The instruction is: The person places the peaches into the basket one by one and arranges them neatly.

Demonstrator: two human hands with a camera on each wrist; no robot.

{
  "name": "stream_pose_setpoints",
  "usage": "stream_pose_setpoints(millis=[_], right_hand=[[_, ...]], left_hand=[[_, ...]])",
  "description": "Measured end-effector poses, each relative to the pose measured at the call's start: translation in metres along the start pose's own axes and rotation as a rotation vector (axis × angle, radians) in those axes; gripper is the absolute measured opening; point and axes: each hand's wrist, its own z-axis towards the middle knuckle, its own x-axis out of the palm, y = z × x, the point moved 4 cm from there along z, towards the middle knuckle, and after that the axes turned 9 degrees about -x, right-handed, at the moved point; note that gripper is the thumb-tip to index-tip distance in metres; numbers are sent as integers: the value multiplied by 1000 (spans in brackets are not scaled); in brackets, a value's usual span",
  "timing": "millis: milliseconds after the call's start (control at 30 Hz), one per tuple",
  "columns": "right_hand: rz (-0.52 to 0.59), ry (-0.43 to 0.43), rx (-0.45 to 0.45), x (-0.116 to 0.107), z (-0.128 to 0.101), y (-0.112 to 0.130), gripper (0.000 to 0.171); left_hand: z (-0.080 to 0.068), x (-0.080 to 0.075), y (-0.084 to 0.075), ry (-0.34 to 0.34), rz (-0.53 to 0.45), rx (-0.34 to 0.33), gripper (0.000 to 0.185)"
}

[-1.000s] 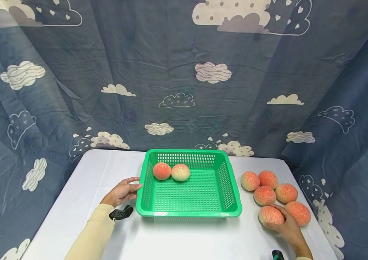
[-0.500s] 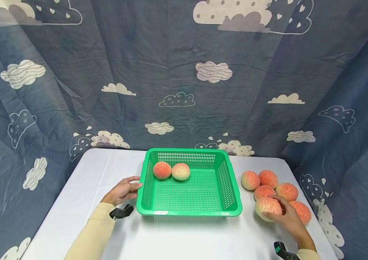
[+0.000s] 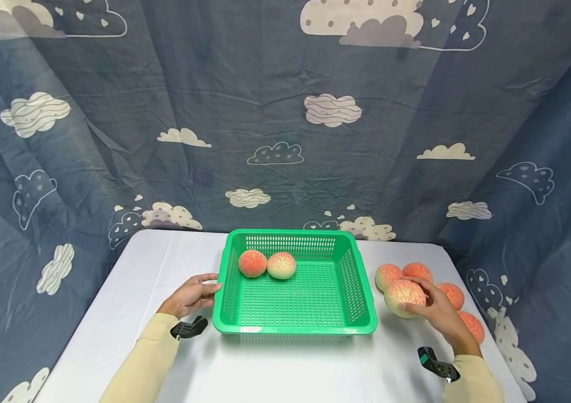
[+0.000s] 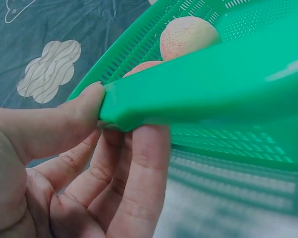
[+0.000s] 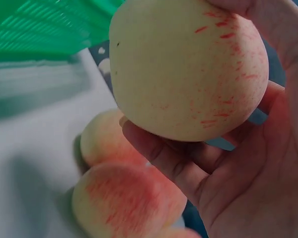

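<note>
Peach (image 3: 404, 298) is up off the worktop (image 3: 290, 364) now, lifted in the right hand (image 3: 434, 312), which a second ago sat low at the near end of the pile with its fingers just closing on the fruit. Half a second back it was barely clear of the surface; now it rides higher and further left, in the right-centre of the head view, close beside the green basket's (image 3: 367, 313) right wall. The right wrist view confirms the grip: fingers (image 5: 169, 163) curled under the peach (image 5: 188, 69), thumb over the top, a solid cradle.

Over on the left, no change at all. The left hand (image 3: 191, 296) stays clamped on the basket's left rim, and the left wrist view shows the thumb (image 4: 69, 119) on top and the fingers beneath the edge (image 4: 154, 99), holding it steady. Two peaches (image 3: 267, 265) sit touching each other in the upper left part of the basket, same as before.

The remaining pile (image 3: 447, 296) lies partly hidden behind the right hand at the frame's right. To my eye, the pick is done and the carry toward the basket is under way.
</note>
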Motion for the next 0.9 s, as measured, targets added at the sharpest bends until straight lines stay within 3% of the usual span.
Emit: stream_pose_setpoints(millis=[133,333,900], right_hand=[[23,11,-10,-1,13,15,72],[36,24,-99,4,32,32,66],[252,142,-219,43,84,58,65]], left_hand=[[0,1,1,4,-11,-1,47],[2,1,1,12,-14,3,44],[0,0,-1,2,12,-18,47]])
